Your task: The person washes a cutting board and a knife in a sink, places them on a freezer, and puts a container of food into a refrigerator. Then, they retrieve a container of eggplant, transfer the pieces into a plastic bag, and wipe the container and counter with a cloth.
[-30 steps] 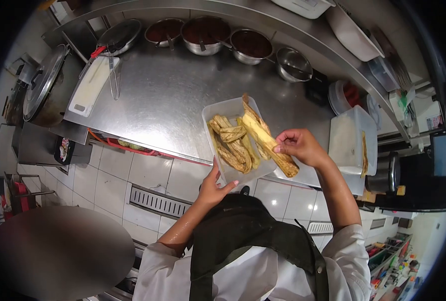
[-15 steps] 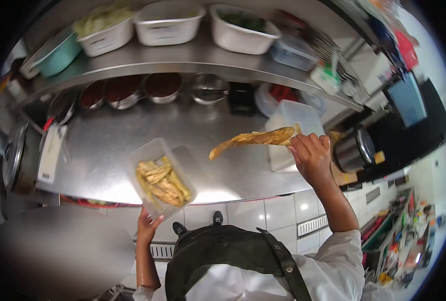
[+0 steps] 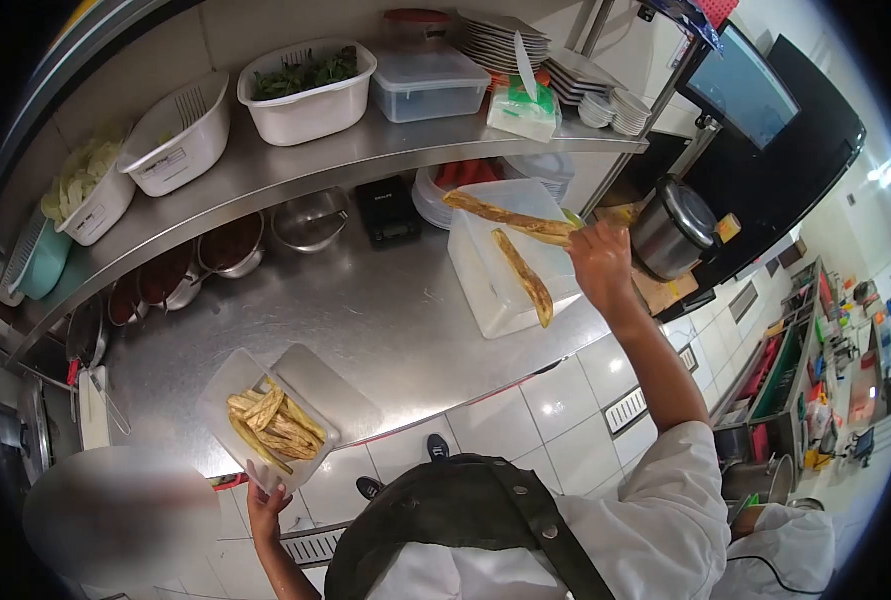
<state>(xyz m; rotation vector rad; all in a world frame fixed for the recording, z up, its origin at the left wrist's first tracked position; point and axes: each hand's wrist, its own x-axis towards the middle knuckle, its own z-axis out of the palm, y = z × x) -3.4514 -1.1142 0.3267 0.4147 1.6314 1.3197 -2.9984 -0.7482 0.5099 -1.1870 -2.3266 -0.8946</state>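
Observation:
My left hand (image 3: 265, 508) grips the near corner of a translucent plastic tub (image 3: 317, 415), tilted at the counter's front edge. Inside it lie several long, yellow-brown fried eggplant slices (image 3: 275, 425). Out to the right, my right hand (image 3: 601, 258) is closed on the end of a browned eggplant slice (image 3: 505, 216), which reaches leftward across the top of a larger translucent container (image 3: 485, 290). A second eggplant slice (image 3: 522, 278) slants below it, overlapping that container's side in this view.
Metal bowls of red sauce (image 3: 230, 250), an empty steel bowl (image 3: 310, 222) and a black scale (image 3: 385, 213) line the counter's back. Above runs a steel shelf (image 3: 295, 172) with white tubs and stacked plates. A steel pot (image 3: 673, 228) stands right; another person's white sleeve (image 3: 780, 545) shows behind.
The view has swung right, shifting the counter leftward. My right hand has brought its eggplant slice over the larger container, and a second slice now shows there. My left hand still holds the tub.

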